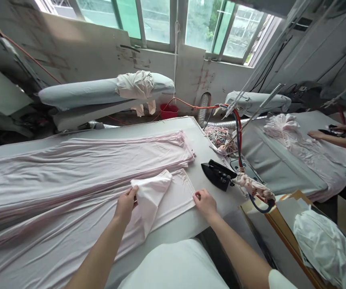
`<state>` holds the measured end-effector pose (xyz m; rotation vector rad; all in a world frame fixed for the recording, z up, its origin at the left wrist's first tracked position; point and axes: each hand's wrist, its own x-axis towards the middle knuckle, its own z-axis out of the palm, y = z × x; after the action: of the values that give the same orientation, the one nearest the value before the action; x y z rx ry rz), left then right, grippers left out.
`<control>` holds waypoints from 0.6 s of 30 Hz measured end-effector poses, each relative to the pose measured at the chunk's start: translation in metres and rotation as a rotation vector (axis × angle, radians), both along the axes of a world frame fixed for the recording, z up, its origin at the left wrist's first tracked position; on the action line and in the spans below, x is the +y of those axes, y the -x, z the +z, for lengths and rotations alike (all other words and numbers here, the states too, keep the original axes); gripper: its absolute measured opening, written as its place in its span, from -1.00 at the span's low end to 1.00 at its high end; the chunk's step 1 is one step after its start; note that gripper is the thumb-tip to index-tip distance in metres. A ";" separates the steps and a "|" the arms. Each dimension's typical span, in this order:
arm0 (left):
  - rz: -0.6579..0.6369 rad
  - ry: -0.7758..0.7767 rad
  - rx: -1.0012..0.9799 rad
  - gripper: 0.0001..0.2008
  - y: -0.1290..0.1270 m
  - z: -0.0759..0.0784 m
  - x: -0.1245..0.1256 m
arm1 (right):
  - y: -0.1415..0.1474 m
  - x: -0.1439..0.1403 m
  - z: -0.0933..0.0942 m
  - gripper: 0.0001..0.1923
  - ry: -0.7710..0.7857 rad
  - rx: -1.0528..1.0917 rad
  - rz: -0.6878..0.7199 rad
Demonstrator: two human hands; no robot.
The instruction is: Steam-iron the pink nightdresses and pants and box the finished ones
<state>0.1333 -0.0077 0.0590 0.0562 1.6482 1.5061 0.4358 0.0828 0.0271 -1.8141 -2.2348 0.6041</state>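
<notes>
Head view: the left hand [126, 204] pinches a white cloth [150, 192], fingers closed on its edge. The cloth lies on top of pink trousers [70, 208] spread flat on the grey table [203, 148]. The right hand [204, 204], at 3 o'clock from the cloth, pinches the trousers' hem. A black iron [219, 173] sits at 1 o'clock from that hand. Another person's hand [316, 135] touches pink cloth far right.

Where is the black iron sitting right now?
The iron sits on the grey table, up and to the right of the person's right hand, beside the end of the pink cloth.
</notes>
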 end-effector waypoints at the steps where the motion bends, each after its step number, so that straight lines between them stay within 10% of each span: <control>1: -0.015 -0.008 -0.011 -0.77 -0.002 -0.001 -0.001 | 0.001 0.002 0.002 -0.83 -0.013 -0.002 0.020; 8: 0.029 -0.023 -0.070 -0.68 -0.014 -0.016 -0.016 | 0.000 -0.007 0.008 -0.83 0.236 0.005 -0.089; 18: -0.069 -0.221 0.133 -0.44 0.005 0.044 0.047 | 0.064 0.086 0.034 -0.68 0.436 0.402 0.117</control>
<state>0.1284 0.0395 0.1035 0.3367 1.5589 1.6552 0.3722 0.1685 0.0607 -1.5456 -2.0475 1.4309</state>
